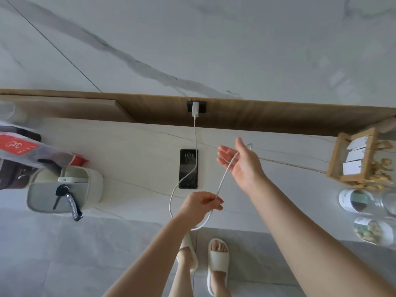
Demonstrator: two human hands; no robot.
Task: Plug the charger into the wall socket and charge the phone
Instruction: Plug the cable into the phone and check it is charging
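A white charger [195,109] sits plugged into a black wall socket [202,106] on the wooden back panel. Its white cable [195,133] drops down across the dark phone [188,168], which lies flat on the white counter with its screen lit. The cable loops below the counter edge and rises through my left hand [202,203], which pinches it. From there it runs up across the palm of my right hand [241,162], whose fingers are spread; the cable end pokes out behind that hand. Whether the cable is plugged into the phone I cannot tell.
A pale green tray [94,179] with keys stands at the left, beside a red and grey bag [19,151]. A wooden rack [360,159] with white tags and glass jars [355,200] stand at the right. My feet in white slippers [217,260] are on the grey floor.
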